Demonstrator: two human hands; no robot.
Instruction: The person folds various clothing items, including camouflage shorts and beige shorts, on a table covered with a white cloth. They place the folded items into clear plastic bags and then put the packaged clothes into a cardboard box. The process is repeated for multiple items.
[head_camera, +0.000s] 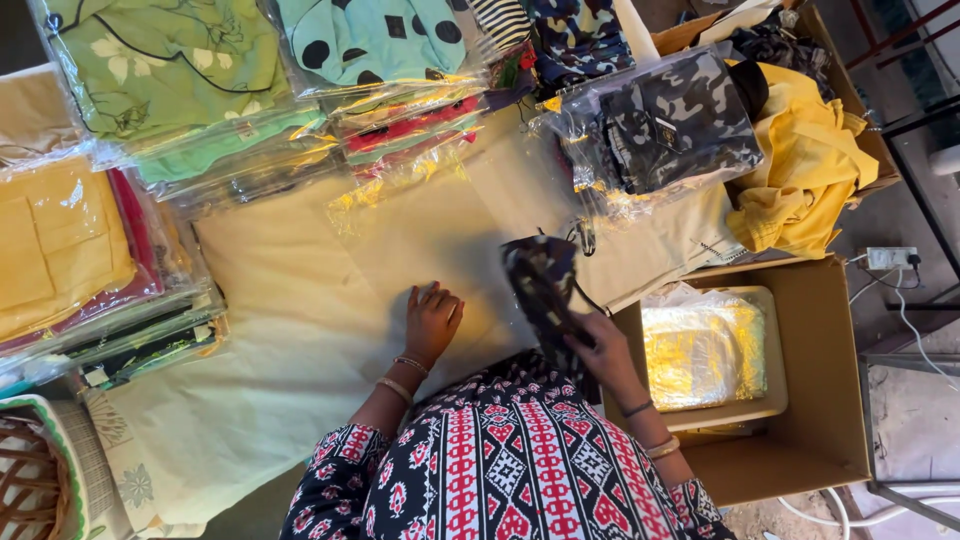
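Beside one cardboard box (812, 400), one dark garment (545, 285)

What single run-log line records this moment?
left hand: flat on clear bag | right hand: holds dark patterned garment | cardboard box: right

Bare cloth (290, 300) ahead of my hands lies open; bagged clothes (230, 120) wall its far edge, a cardboard box (820, 400) my right.

Person: patterned garment (510, 470) in black, red and white block print, short sleeves; two thin bangles (402, 377) on left wrist; dark band (637, 408) and pale bangle (662, 447) on right wrist.
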